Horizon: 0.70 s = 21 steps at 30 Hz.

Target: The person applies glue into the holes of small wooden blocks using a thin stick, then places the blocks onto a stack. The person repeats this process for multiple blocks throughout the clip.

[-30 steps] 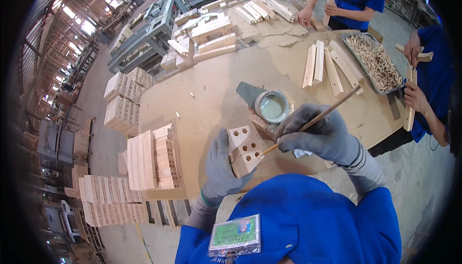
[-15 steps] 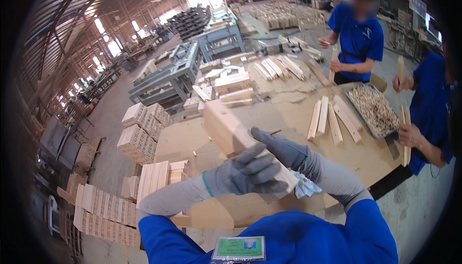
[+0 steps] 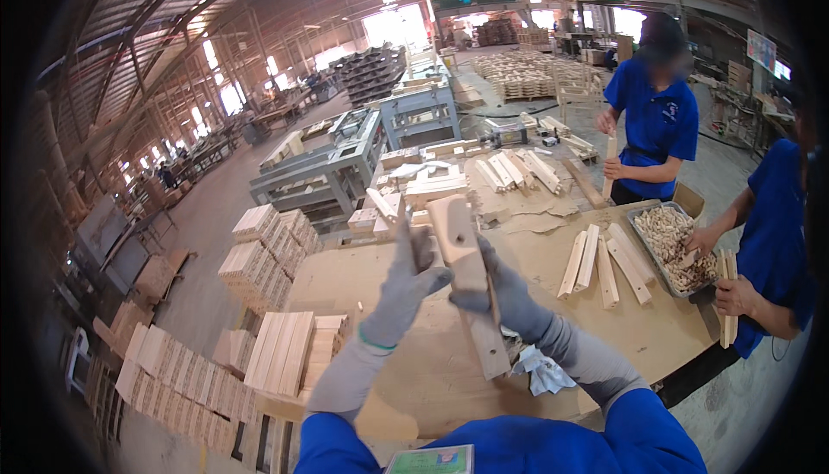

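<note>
Badge (image 3: 430,460) partly beyond lower edge

Upper wooden piece (image 3: 458,232): pale, straight-sided, shaped upper end, one dark round hole in the visible face. Pose is raised and tilted, its upper end leaning slightly left, clear of the tabletop. Lower wooden section (image 3: 486,344): similar pale timber, running down and slightly right from the upper piece's bottom edge, one small dark hole near its lower end. Whether the two are joined or merely overlap cannot be determined.
</note>
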{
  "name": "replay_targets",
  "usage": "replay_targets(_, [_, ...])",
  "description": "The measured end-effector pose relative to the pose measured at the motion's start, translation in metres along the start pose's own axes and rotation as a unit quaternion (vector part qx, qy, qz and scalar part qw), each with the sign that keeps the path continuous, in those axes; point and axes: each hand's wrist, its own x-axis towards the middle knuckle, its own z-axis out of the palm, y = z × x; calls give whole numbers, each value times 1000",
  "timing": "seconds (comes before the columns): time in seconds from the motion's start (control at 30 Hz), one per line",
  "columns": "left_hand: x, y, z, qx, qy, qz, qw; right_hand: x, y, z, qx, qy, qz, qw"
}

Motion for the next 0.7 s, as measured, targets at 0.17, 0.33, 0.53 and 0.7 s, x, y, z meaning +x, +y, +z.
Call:
replay_targets(0.17, [-10,-25,-4,18,-89,-32,995,-22,8,11,-217,-56,-48,973])
replay_targets(0.33, [-44,-44,-5,135,-77,68,986,-50,13,-23,-302,-153,-89,937])
replay_targets(0.53, [-100,-54,-31,144,15,-47,988,-89,-6,-99,-19,94,252,963])
replay_targets(0.7, [-119,-61,-43,347,-39,-41,936,-110,11,-105,62,177,361,913])
